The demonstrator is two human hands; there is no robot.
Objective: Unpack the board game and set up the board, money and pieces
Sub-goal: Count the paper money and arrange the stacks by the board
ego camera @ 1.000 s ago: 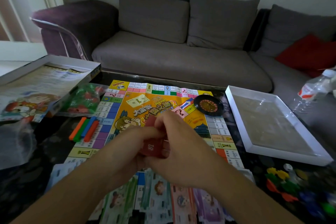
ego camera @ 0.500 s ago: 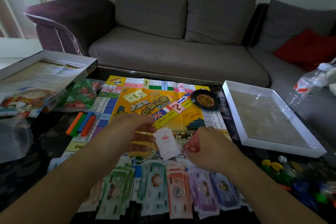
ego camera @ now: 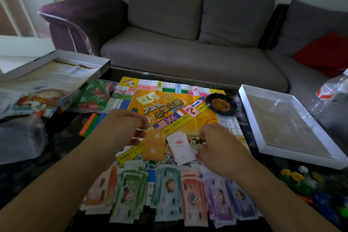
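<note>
The yellow game board [ego camera: 203,124] lies unfolded on the dark table. An orange card stack [ego camera: 153,146] and a white card stack [ego camera: 180,147] lie side by side on its near part. My left hand [ego camera: 122,128] hovers with loosely curled fingers at the orange stack's upper left corner and holds nothing. My right hand [ego camera: 220,143] is curled just right of the white stack, and a sliver of red cards [ego camera: 197,155] shows under its fingers. Several stacks of paper money [ego camera: 165,190] are fanned in a row along the board's near edge.
A black roulette spinner [ego camera: 220,104] sits on the board's far right corner. The white box tray [ego camera: 263,149] lies at right, with a die [ego camera: 302,169], coloured pieces [ego camera: 293,177] and a bottle [ego camera: 331,90] nearby. At left are the box lid [ego camera: 47,81], a bag of houses [ego camera: 94,96] and coloured sticks [ego camera: 90,124].
My hands came apart from one bundle of cards. The orange stack left my left hand and lies on the board beside the white stack; my right hand kept the red cards.
</note>
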